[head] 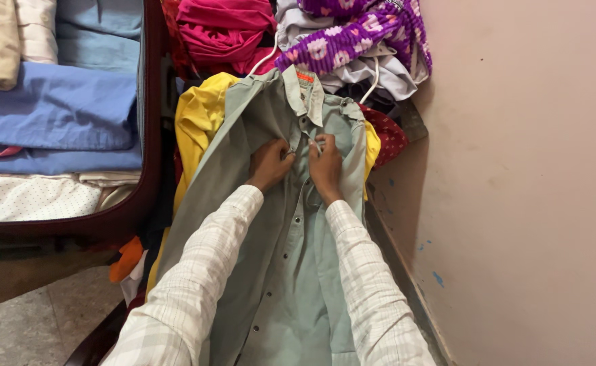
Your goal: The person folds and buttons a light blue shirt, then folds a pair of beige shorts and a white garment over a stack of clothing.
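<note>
Head view: at left an open suitcase (pixel 150 122) holds folded clothes. Centre, the left hand (pixel 269 163) and right hand (pixel 326 167) each pinch the placket of the pale green shirt (pixel 277 271), likely working a button. It lies spread over a yellow garment (pixel 200 115); a plain wall (pixel 528 169) stands right.

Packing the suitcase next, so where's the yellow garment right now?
In the head view, the yellow garment lies left of centre, under the grey-green shirt, beside the open suitcase.

Both my arms reach forward, sleeves checked. My left hand (pixel 269 163) and right hand (pixel 326 166) sit close together, fingers (pixel 286 150) curled in, pinching.
</note>
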